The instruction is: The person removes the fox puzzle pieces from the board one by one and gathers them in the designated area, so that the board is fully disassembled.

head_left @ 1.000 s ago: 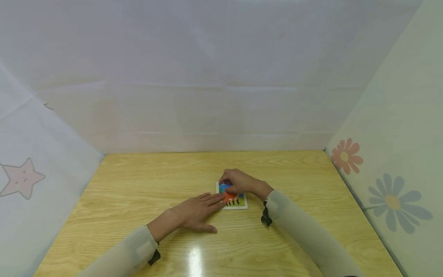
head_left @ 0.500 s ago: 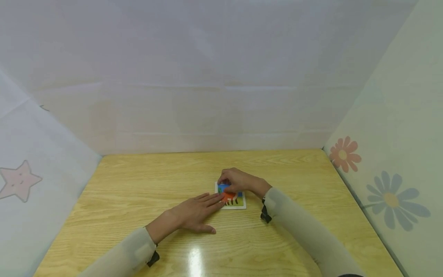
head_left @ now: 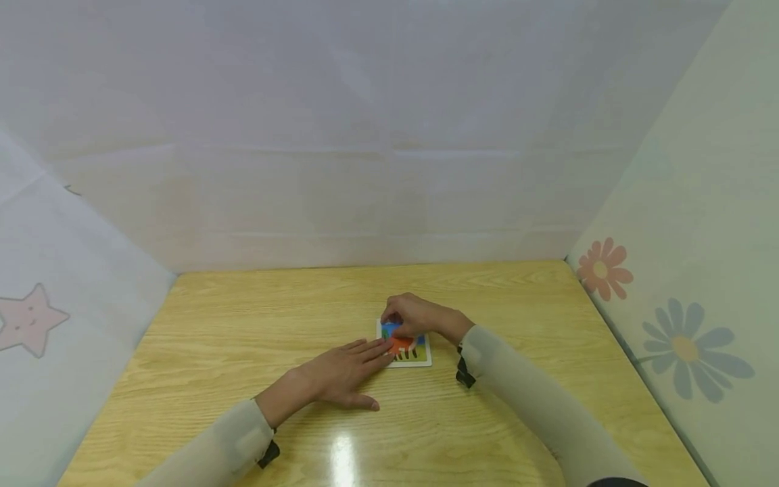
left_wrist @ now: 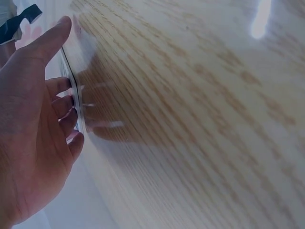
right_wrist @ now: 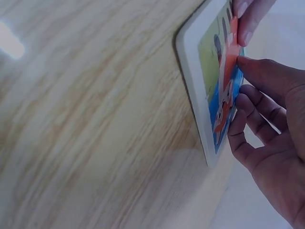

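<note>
A small flat picture board (head_left: 421,354) with a white border lies on the table, showing an orange fox-like animal on blue and green. My left hand (head_left: 345,373) is spread flat, its fingertips resting on the board's left part and its thumb on the wood. From the right, my right hand (head_left: 418,316) bends over the upper part, with thumb and curled fingers gripping at the picture. In the right wrist view, the thumb and fingertips of the right hand (right_wrist: 279,114) touch the board's face (right_wrist: 212,90). Whether a separate piece lies between them is hidden.
The wood-grain table (head_left: 243,304) has a bright glare near its front. White cloth (head_left: 341,189) stands behind it and at both sides, printed with a star (head_left: 30,320) on the left and flowers (head_left: 686,350) on the right.
The whole view shifts slightly. Both hands keep almost the same places on the picture board, and the board looks unmoved under them.
</note>
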`<act>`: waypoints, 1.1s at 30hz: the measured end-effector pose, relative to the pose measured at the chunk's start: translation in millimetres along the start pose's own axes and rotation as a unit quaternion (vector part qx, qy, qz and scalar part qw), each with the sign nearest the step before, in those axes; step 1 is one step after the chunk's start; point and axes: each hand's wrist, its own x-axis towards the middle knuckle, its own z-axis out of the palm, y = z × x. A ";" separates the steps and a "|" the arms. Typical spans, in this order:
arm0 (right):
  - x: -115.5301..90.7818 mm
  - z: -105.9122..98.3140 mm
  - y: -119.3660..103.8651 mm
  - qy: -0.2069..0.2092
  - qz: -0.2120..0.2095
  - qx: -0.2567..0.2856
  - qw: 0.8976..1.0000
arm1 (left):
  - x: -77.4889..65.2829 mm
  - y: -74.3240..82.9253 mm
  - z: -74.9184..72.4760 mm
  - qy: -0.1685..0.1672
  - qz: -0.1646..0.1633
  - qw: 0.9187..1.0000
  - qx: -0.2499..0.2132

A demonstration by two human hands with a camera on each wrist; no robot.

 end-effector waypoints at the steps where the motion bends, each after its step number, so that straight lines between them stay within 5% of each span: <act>1: 0.1 -0.3 0.4 0.002 0.001 0.007 1.000 | 0.5 0.2 -0.1 0.000 0.000 1.000 -0.001; 33: -5.0 9.2 -0.2 0.047 0.016 0.067 0.996 | 0.3 -0.2 1.1 -0.003 0.000 1.000 -0.009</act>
